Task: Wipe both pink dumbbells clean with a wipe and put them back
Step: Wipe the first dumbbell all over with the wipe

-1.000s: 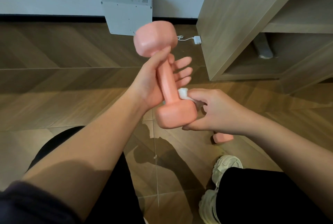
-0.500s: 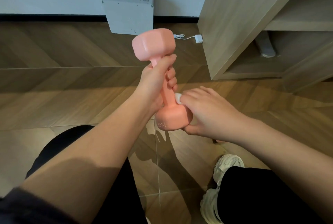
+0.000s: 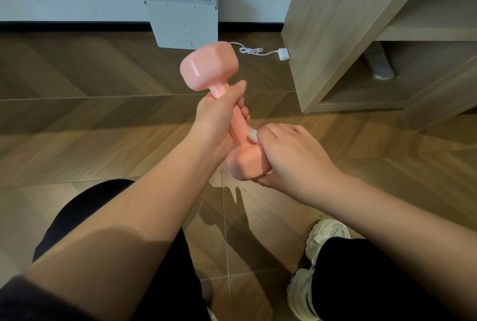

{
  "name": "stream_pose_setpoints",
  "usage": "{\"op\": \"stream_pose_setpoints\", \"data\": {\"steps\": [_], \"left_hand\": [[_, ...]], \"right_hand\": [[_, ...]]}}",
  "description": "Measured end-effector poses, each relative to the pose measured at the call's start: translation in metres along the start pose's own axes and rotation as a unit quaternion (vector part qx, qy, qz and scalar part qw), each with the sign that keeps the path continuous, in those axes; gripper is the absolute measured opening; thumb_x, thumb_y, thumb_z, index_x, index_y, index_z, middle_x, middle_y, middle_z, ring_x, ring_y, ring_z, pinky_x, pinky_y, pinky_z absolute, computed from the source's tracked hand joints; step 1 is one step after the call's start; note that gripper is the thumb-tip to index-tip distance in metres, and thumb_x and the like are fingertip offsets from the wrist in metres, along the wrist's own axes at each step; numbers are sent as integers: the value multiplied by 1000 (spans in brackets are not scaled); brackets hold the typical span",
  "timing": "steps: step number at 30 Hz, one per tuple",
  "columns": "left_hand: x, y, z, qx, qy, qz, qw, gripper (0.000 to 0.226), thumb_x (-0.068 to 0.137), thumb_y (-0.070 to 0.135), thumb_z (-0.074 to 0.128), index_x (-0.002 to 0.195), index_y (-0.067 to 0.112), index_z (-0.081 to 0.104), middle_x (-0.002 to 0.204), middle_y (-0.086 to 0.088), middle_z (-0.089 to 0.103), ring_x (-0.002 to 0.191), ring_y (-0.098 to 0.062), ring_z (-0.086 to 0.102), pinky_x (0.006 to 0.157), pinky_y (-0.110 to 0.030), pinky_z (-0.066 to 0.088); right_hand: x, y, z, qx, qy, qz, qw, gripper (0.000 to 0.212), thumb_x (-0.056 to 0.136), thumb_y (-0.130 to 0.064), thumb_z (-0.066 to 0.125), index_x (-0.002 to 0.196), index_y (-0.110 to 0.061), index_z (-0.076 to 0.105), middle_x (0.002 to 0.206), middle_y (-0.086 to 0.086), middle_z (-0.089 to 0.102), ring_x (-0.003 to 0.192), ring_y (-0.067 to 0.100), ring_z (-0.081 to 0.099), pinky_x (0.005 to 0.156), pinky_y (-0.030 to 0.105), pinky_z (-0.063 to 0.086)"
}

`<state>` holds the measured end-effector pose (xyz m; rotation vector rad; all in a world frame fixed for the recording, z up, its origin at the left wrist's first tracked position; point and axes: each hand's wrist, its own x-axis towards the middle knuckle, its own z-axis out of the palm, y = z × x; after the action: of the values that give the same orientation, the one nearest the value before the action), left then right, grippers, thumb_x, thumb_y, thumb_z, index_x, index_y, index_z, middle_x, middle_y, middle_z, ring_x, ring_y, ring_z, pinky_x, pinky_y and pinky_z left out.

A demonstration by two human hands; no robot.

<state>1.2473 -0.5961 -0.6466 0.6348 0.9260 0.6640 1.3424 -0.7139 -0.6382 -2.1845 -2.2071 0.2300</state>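
A pink dumbbell [image 3: 209, 67] is held tilted above the wooden floor, one head up and away, the other head low and near me. My left hand [image 3: 216, 119] grips its handle with thumb and fingers curled round it. My right hand [image 3: 289, 158] wraps over the lower head and presses a small white wipe [image 3: 252, 135] against it where the handle meets the head. Most of the wipe is hidden under my fingers. The second pink dumbbell is hidden behind my right arm.
A white flat box [image 3: 184, 17] leans against the wall, with a white cable and plug [image 3: 282, 54] beside it. A wooden shelf unit [image 3: 335, 36] stands at the right. My legs and white shoes [image 3: 317, 264] are below, on the wooden floor [image 3: 77, 127].
My left hand has closed its fingers round the handle. The dumbbell has tilted so its upper head swung left and lower. My right hand slid over the lower head, hiding the second dumbbell.
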Motion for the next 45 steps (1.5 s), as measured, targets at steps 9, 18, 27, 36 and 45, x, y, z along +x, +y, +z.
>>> {"op": "stream_pose_setpoints", "data": {"steps": [9,18,27,36,45], "left_hand": [[3,6,-8,-83,-171,-58,980,12,86,23,63,88,13,56,99,-9,74,79,-20,71,68,-30,58],[6,7,-4,-12,-114,-1,993,27,92,24,65,71,18,49,53,5,42,42,-8,38,41,-22,38],[4,0,1,76,-72,58,993,23,89,24,67,79,15,49,55,3,48,46,-12,43,47,-25,39],[1,6,2,28,-66,9,997,21,95,26,44,101,10,56,70,-4,50,57,-18,48,59,-31,41],[14,10,-6,9,-129,-9,992,13,97,12,54,106,3,57,97,-11,74,84,-19,71,79,-32,59]], "right_hand": [[-1,10,-14,309,-53,24,949,43,63,-43,88,88,-20,61,84,-13,61,80,3,54,64,17,41],[-1,9,-6,233,-5,39,972,45,69,-45,84,91,-27,50,89,-17,51,81,5,51,67,29,41],[-6,2,-5,84,28,-14,996,41,78,-50,76,93,-28,44,96,-14,52,91,8,51,88,28,38],[-4,6,-5,59,-9,19,998,48,77,-54,72,109,-24,53,112,-8,59,109,13,54,99,32,37],[-7,13,-8,119,38,40,991,52,67,-46,85,89,-30,40,89,-17,44,77,3,39,82,28,33]]}}
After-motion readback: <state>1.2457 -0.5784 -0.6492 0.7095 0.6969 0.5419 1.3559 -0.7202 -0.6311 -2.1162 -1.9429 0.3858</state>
